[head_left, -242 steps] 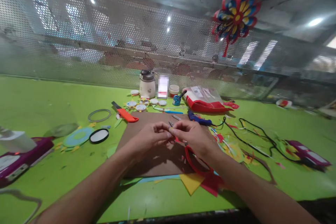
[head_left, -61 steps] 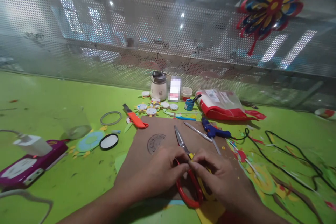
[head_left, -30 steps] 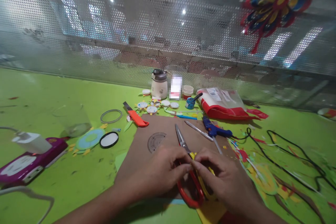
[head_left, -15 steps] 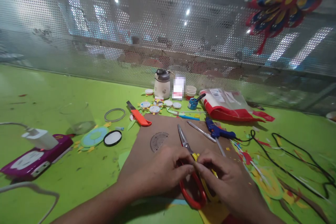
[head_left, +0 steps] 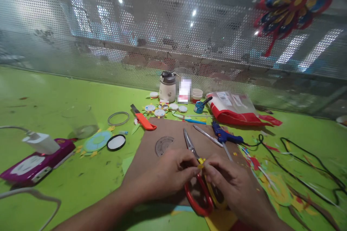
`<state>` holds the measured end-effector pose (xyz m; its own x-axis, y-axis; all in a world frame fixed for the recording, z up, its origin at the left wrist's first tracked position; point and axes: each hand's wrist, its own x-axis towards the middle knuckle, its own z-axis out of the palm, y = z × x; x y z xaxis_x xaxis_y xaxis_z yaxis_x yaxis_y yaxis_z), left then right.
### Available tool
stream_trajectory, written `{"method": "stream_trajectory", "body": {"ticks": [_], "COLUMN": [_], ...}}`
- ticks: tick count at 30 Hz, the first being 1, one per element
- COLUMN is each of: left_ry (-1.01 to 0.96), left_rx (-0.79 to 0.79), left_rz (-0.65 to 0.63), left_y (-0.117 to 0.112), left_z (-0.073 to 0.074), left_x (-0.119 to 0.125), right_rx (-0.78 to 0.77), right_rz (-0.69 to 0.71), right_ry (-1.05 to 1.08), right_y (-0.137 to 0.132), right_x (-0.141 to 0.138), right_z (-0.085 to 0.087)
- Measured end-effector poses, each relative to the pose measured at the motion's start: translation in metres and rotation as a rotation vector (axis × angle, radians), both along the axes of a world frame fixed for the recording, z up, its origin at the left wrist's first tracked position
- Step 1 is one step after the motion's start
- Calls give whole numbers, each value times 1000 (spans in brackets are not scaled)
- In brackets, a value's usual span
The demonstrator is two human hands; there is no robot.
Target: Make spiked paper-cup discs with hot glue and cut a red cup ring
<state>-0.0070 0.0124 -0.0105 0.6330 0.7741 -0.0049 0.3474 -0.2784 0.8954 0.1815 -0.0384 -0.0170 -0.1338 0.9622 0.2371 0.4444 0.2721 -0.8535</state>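
Observation:
Over a brown cardboard sheet (head_left: 168,135), my left hand (head_left: 169,175) and my right hand (head_left: 230,184) meet fingertip to fingertip. Both pinch a small yellow paper piece (head_left: 201,163) between thumb and fingers. Red-handled scissors (head_left: 196,187) lie on the cardboard under my hands, with the blades pointing away from me. A yellow paper strip curls beneath my right hand, beside the scissor handles. A round pencil marking (head_left: 163,145) shows on the cardboard just beyond my left hand.
On the green table (head_left: 48,94): orange box cutter (head_left: 143,120), blue glue gun (head_left: 225,136) with black cord, metal rod (head_left: 207,135), white jar (head_left: 167,86), red-white bag (head_left: 233,110), purple device (head_left: 35,162), round paper pieces, paper scraps. A perforated metal wall stands behind; a paper flower (head_left: 295,3) hangs up right.
Long ago my hands worked higher up with the scissors off the board. Over the last second, both hands stay on the small yellow piece, shifting only slightly.

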Motion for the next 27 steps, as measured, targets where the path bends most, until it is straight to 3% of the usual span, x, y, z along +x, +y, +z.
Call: {"method": "stream_trajectory", "body": {"ticks": [7,27], "left_ry": [-27,-1], "left_rx": [-22,37], "left_rz": [62,63], "left_y": [0,3], "left_z": [-1,-4], "left_x": [2,-1], "right_rx": [-4,58], "right_rz": [-29,-68], "right_ry": [10,-9], "right_y": [0,6], "right_x": [3,5], "right_z": [-4,-12]}}
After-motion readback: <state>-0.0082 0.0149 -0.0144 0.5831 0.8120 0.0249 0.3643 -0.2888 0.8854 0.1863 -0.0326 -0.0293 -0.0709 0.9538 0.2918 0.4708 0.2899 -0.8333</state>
